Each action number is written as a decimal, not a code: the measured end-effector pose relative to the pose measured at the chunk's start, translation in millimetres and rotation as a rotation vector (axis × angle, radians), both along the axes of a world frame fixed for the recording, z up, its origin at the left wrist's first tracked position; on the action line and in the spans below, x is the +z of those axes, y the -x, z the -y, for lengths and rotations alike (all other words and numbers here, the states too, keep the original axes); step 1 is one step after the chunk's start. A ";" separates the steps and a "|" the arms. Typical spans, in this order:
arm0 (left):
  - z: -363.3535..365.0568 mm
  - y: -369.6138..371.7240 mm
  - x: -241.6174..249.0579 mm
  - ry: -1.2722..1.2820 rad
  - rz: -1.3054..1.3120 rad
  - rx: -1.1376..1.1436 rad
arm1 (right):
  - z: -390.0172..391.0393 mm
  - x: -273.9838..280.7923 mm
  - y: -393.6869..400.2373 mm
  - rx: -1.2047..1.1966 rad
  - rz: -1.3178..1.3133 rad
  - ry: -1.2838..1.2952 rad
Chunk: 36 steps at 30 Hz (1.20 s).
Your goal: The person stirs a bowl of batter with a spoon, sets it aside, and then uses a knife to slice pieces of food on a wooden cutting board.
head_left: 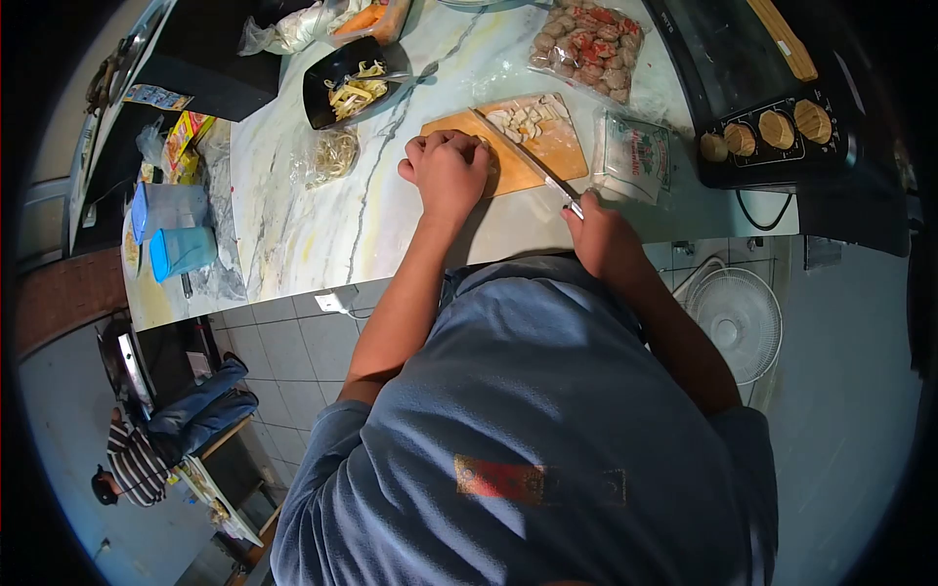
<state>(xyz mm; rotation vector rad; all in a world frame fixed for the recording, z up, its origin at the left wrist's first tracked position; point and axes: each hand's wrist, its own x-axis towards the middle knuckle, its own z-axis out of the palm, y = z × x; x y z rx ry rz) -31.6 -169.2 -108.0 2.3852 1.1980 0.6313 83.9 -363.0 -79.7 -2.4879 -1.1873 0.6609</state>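
Observation:
A wooden cutting board (513, 181) lies near the front of the marble-patterned counter. Pale sliced pieces (528, 117), perhaps meatball, are piled on its far right part. My right hand (608, 237) is wrapped round the handle of a knife (532, 159), whose blade slants across the board up and to the left. At the board's left side, my left hand (447, 174) is closed with curled fingers. Whatever it presses on is hidden beneath the fingers. The blade's tip lies just right of this hand, beside the sliced pieces.
Behind stand a black bowl (315, 90) of cut strips with a utensil, and a bag of meatballs (586, 49). A bag of sprouts (332, 156) lies left, a white printed bag (630, 156) right, near a black oven (782, 127). Another person (142, 464) sits lower left; a fan (733, 327) stands below.

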 end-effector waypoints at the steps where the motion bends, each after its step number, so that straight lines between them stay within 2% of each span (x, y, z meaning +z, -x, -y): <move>1: -1.1 -1.6 0.0 -0.001 0.001 0.002 | 1.7 -1.3 1.8 -0.013 -0.008 -0.022; 16: -9.2 -18.1 2.5 0.059 0.006 -0.080 | 21.7 8.6 -2.1 -0.097 -0.091 -0.092; 21: -23.3 9.8 13.2 0.130 0.043 -0.110 | 15.3 9.4 0.7 -0.079 -0.126 -0.166; 23: -29.6 22.6 14.1 0.081 0.030 -0.100 | 10.6 9.7 4.0 -0.068 -0.132 -0.193; 25: -30.8 32.6 25.3 0.233 -0.050 -0.041 | 5.4 11.1 6.2 -0.070 -0.109 -0.160; 29: -32.5 50.8 12.7 0.260 0.102 -0.010 | 3.8 1.9 1.6 -0.064 -0.052 -0.138; 33: -28.1 58.2 18.2 0.301 0.100 0.006 | 6.0 4.4 -4.8 -0.069 -0.086 -0.144; 35: -26.7 61.1 21.0 0.316 0.029 -0.140 | 5.9 6.0 -6.8 -0.067 -0.108 -0.134; 36: -23.1 60.5 25.8 0.319 0.029 -0.140 | 5.9 6.0 -7.1 -0.072 -0.129 -0.124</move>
